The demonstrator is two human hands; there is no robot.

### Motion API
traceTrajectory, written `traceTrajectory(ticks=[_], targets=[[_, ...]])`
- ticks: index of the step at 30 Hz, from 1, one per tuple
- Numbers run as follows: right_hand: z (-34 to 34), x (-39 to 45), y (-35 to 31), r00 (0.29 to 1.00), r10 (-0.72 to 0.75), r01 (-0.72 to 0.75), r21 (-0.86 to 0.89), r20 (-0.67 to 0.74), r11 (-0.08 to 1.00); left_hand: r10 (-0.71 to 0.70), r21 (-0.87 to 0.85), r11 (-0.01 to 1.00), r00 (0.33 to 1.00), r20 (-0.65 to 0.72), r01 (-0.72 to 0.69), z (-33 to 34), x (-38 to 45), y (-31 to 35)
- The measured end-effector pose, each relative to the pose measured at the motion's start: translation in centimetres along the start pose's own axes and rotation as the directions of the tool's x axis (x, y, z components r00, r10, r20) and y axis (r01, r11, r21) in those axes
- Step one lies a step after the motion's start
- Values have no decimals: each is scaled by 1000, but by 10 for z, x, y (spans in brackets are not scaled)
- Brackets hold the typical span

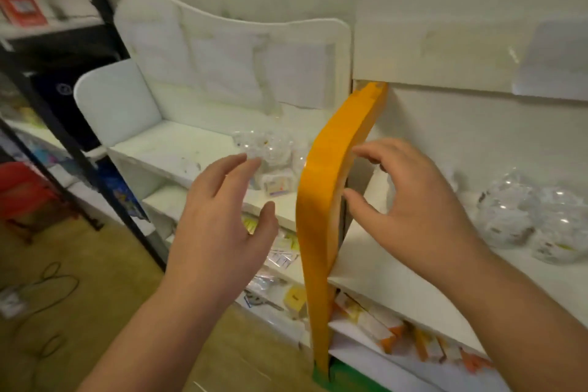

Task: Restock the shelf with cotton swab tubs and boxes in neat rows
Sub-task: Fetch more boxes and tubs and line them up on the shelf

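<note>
Your left hand (219,219) hangs empty, fingers loosely spread, left of the orange divider (321,200) and in front of the clear tubs (270,153) on the top shelf (178,149). Your right hand (410,200) is right of the divider, fingers curled, holding nothing that shows; whether it touches the divider is unclear. More tubs (515,216) sit further right of the divider. Boxes (378,325) lie below, right of the divider's foot.
</note>
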State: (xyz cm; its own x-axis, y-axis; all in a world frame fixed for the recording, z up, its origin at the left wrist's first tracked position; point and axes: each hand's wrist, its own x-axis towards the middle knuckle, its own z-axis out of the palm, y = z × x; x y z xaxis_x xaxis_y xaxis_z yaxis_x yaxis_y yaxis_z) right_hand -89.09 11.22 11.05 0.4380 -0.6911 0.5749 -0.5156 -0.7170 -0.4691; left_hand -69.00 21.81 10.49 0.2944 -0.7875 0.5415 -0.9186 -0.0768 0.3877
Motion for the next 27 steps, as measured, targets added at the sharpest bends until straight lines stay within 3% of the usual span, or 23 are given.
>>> traceTrajectory(ticks=[6,11,16,21,27], targets=[[73,25,-86,999,-49,50,-58,18,997,-62,42,997,997,35,61,-44,-10,-120],[124,38,-121,998,13,-8,-68,69,998,-56,25,998,996,63,55,-71,-7,-179],[161,50,-121,992,48,-38,-83,116,996,-48,3,999,994,103,48,-61,14,-212],[202,78,-100,995,89,-88,-23,50,996,-47,-54,997,989,139,55,-41,55,-230],[253,140,-73,984,178,-178,72,4,981,0,-3,1000,990,143,0,-18,118,-265]])
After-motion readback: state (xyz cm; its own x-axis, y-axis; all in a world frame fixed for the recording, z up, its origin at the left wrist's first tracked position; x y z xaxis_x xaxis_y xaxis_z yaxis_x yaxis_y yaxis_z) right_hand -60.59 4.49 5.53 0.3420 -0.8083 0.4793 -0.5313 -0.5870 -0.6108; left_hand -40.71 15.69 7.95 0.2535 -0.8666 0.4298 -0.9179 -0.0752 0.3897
